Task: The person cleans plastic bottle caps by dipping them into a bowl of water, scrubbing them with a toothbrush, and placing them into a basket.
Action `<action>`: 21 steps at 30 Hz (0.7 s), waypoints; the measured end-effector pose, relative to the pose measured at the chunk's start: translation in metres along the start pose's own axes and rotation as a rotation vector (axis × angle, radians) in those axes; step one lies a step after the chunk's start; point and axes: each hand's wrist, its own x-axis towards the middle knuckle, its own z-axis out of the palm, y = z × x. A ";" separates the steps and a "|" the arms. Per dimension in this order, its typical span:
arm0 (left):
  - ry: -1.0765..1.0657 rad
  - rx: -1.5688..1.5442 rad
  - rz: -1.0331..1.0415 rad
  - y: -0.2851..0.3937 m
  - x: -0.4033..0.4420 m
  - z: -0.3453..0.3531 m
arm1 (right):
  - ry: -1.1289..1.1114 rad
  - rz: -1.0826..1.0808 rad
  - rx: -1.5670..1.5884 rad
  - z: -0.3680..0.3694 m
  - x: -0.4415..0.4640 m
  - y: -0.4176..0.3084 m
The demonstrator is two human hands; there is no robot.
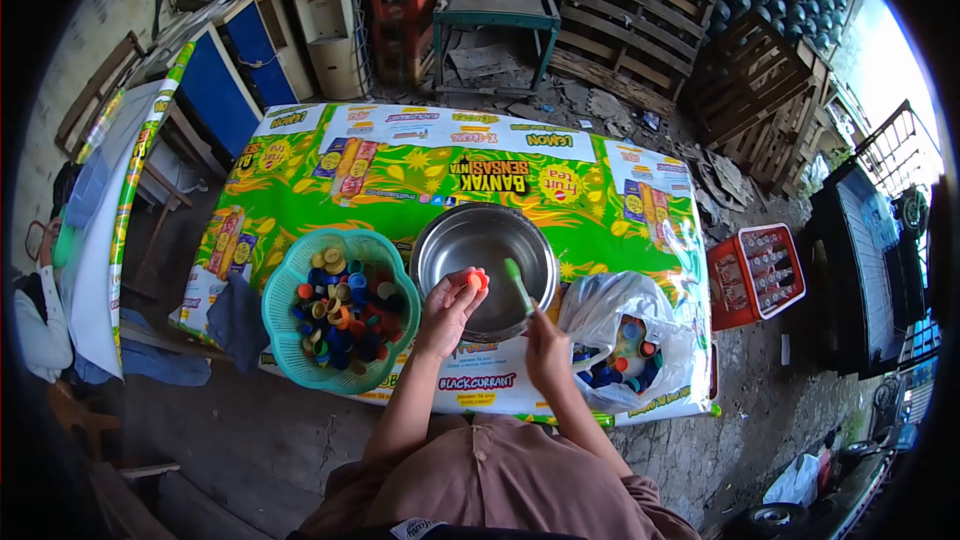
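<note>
My left hand (447, 312) holds a red-orange bottle cap (478, 278) at its fingertips, over the left part of a steel basin (430, 240). My right hand (547, 345) grips a brush with a green head (513, 270), which points up and left over the basin. The brush head and the cap are apart. Left of the basin, a turquoise plastic basket (283, 345) holds many caps of mixed colours. On the right lies a white plastic bag (590, 305) with blue, orange and other caps in it.
A green printed cloth (380, 190) covers the table. Beyond it stand a small metal-legged table (497, 5) and wooden pallets (640, 15). A red crate of bottles (727, 285) is on the right. At the far left edge, another person's arm (45, 285) shows.
</note>
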 end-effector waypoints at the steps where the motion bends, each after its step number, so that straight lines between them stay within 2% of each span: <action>1: -0.013 0.033 0.017 0.007 -0.004 0.000 | -0.002 0.045 0.005 -0.007 0.001 0.001; 3: -0.001 0.173 0.175 0.024 -0.014 -0.005 | 0.037 -0.055 0.060 -0.023 -0.001 -0.008; 5: 0.048 0.319 0.277 0.048 -0.028 -0.020 | 0.027 -0.035 0.060 -0.030 -0.010 -0.002; 8: 0.073 0.541 0.269 0.082 -0.056 -0.055 | 0.074 -0.119 0.026 -0.037 -0.022 0.000; 10: 0.115 0.672 0.119 0.096 -0.076 -0.088 | 0.013 0.096 0.099 -0.049 -0.030 -0.016; 11: 0.147 0.751 0.062 0.098 -0.084 -0.098 | 0.009 0.099 0.096 -0.050 -0.032 -0.014; 13: 0.284 1.576 0.194 0.101 -0.101 -0.090 | 0.093 0.025 0.055 -0.055 -0.037 -0.008; 14: 0.381 1.592 0.152 0.097 -0.104 -0.085 | 0.142 -0.031 0.025 -0.059 -0.038 -0.001; 15: 0.358 1.578 0.225 0.097 -0.105 -0.077 | 0.158 -0.013 0.010 -0.069 -0.041 0.001; 17: 0.323 1.461 0.339 0.088 -0.099 -0.058 | 0.326 -0.010 -0.005 -0.088 -0.042 0.003; 18: 0.279 1.349 0.318 0.088 -0.095 -0.030 | 0.447 -0.001 0.059 -0.098 -0.041 0.001; 21: -0.049 1.158 0.274 0.064 -0.084 0.016 | 0.616 0.061 -0.192 -0.133 -0.045 0.038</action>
